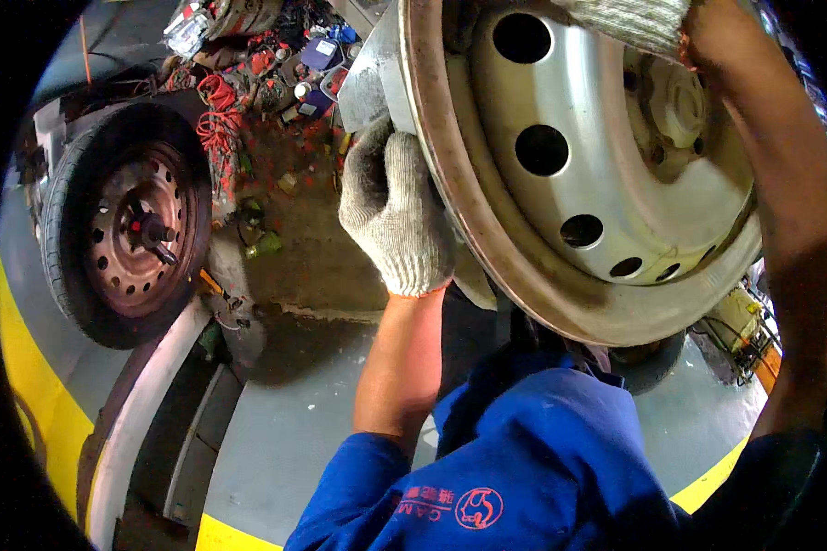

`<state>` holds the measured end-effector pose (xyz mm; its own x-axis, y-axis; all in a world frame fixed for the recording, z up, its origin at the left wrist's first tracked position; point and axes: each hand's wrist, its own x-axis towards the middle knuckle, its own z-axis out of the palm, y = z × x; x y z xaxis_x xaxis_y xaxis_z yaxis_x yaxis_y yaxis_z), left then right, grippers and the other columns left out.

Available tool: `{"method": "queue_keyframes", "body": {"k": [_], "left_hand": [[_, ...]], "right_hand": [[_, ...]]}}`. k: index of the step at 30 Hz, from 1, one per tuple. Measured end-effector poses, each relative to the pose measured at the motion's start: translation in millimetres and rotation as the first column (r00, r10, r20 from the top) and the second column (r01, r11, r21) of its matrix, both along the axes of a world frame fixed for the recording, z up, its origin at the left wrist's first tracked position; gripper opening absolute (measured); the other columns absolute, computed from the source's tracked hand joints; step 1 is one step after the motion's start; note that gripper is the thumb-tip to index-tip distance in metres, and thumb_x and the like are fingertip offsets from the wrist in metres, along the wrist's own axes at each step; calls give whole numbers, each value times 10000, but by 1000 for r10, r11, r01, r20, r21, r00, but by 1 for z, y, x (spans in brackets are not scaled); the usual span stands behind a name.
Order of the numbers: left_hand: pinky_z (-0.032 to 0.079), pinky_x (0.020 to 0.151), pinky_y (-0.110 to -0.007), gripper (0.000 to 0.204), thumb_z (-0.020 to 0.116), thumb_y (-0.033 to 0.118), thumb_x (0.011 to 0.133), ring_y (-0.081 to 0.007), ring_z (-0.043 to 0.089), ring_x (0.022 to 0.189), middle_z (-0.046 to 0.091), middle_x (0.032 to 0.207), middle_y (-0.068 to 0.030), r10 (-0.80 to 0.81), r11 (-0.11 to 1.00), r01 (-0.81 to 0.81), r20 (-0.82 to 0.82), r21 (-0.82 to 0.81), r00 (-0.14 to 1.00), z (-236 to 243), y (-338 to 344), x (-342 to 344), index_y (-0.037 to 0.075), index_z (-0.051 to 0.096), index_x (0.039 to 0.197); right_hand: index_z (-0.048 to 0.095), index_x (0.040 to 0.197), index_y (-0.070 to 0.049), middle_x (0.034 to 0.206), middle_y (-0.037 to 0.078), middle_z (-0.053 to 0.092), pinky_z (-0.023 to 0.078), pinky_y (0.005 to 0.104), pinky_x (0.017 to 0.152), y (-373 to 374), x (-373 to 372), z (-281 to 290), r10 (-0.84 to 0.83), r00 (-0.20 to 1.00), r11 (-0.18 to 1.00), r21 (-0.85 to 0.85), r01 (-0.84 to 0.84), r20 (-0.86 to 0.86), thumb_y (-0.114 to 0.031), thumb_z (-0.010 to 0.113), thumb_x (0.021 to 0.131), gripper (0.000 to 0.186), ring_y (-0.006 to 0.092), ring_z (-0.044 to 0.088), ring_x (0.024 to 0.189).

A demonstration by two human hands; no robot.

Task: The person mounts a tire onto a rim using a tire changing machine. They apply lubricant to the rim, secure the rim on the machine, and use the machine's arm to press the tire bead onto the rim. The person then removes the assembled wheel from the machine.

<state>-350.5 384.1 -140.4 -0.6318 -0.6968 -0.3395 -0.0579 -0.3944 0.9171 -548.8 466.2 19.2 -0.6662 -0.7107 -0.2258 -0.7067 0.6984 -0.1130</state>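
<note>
A large silver steel wheel rim [606, 197] with round holes fills the upper right, its worn outer edge facing me. My left hand [397, 207], in a grey-white knit glove, is at the rim's left edge. Its thumb and curled fingers close on the lower end of a flat grey metal piece [373, 81] beside the rim. The fingers' far side is hidden. My right hand [627, 20], also gloved, reaches over the top of the rim's face. The picture's upper edge cuts it off, and its fingers do not show clearly.
At left stands a tyre [69, 220] on a rusty brown wheel with a dark hub fitting. Behind it lies a clutter of red cords [219, 115], bottles [317, 96] and small parts. A curved white edge [147, 395] borders a dark recess in the grey floor [285, 441].
</note>
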Motion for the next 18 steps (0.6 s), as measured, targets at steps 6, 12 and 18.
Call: {"method": "queue_keyframes", "body": {"k": [6, 12, 18], "left_hand": [[505, 908, -305, 254, 627, 92, 993, -157, 635, 969, 703, 1121, -94, 89, 996, -87, -43, 36, 995, 0, 4, 4, -69, 669, 1186], [511, 860, -290, 255, 621, 102, 988, -140, 632, 934, 709, 1075, -74, 21, 1000, -20, -64, 14, 998, 17, 19, 3, -57, 676, 1178], [516, 783, -267, 279, 626, 116, 979, -112, 615, 843, 703, 1019, -68, 123, 985, -127, -38, -121, 992, 35, 10, 5, -48, 669, 1201]], "right_hand": [[702, 1143, -13, 1123, 221, 712, 549, 436, 937, -21, -2, -3, 25, 998, 999, 18, -26, 60, -305, 704, 882, 392, 371, 696, 1006], [705, 1166, -46, 1182, 190, 701, 549, 447, 953, 13, 14, -9, -18, 1000, 994, -104, 18, 3, -281, 685, 925, 337, 347, 684, 1022], [744, 980, -32, 1024, 158, 719, 534, 451, 914, 5, 40, -27, 243, 963, 813, -518, -267, -115, -123, 697, 864, 154, 326, 664, 972]]}}
